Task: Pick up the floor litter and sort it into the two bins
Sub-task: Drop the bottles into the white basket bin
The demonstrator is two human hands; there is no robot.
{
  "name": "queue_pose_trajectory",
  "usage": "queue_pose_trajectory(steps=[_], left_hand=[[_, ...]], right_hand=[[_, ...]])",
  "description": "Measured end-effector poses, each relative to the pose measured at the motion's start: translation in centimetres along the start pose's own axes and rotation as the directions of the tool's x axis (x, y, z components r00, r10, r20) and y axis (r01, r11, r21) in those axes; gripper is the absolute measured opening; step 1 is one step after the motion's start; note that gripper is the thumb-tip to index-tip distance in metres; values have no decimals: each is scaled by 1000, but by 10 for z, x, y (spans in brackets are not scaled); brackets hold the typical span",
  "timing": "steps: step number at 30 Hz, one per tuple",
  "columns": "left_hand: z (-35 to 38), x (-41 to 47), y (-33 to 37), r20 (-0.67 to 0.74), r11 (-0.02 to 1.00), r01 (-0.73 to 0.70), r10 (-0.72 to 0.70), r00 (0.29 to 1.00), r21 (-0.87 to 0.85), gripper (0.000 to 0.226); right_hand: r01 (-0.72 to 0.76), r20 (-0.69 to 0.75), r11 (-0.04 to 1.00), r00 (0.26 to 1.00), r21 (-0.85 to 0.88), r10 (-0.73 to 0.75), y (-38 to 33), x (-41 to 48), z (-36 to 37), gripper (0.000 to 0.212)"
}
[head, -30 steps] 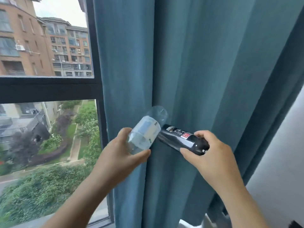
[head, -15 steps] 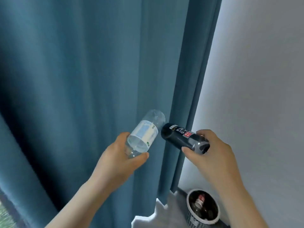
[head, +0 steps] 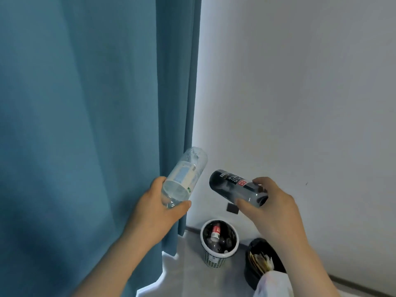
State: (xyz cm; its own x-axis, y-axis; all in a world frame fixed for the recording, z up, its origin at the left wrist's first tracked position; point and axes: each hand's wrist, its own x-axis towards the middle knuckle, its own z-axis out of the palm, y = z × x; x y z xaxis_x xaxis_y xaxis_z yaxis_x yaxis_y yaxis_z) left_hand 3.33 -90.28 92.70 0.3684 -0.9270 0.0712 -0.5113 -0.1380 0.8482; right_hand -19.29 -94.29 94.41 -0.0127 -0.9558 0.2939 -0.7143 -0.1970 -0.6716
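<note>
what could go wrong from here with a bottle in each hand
1. The white basket and black bin stand side by side below; a bottle dropped from this height could land in the wrong one or bounce out.
2. The white basket already holds bottles, so the clear bottle or dark bottle might perch on top and roll off.

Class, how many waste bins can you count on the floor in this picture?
2. The white basket stands on the floor by the foot of the curtain; the black bin sits just right of it near the wall, partly hidden behind the right forearm. No others show.
</note>
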Motion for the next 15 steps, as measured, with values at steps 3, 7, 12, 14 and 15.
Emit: queue_pose_trajectory(steps=[3, 7, 12, 14, 15], left_hand=[[19, 25, -14, 81, 1000, -14, 12, 997, 21, 48], [46, 53, -28, 168, 999, -9, 1, 986, 46, 49], [89, 95, -38, 243, 994, 11, -36, 969, 105, 48], [109, 113, -41, 266, 993, 25, -55, 962, 116, 51], [119, 122, -42, 277, 992, 31, -65, 959, 123, 53]], right_hand=[[-76, -10, 996, 997, -41, 76, 16, 5, 10, 49], [-159, -19, 983, 987, -91, 158, 38, 17, 20, 47], [-234, -18, 965, 972, -122, 234, 80, 47, 38, 48], [-257, 3, 957, 966, -133, 260, 99, 65, 46, 48], [-265, 13, 954, 963, -141, 269, 108, 75, 49, 49]])
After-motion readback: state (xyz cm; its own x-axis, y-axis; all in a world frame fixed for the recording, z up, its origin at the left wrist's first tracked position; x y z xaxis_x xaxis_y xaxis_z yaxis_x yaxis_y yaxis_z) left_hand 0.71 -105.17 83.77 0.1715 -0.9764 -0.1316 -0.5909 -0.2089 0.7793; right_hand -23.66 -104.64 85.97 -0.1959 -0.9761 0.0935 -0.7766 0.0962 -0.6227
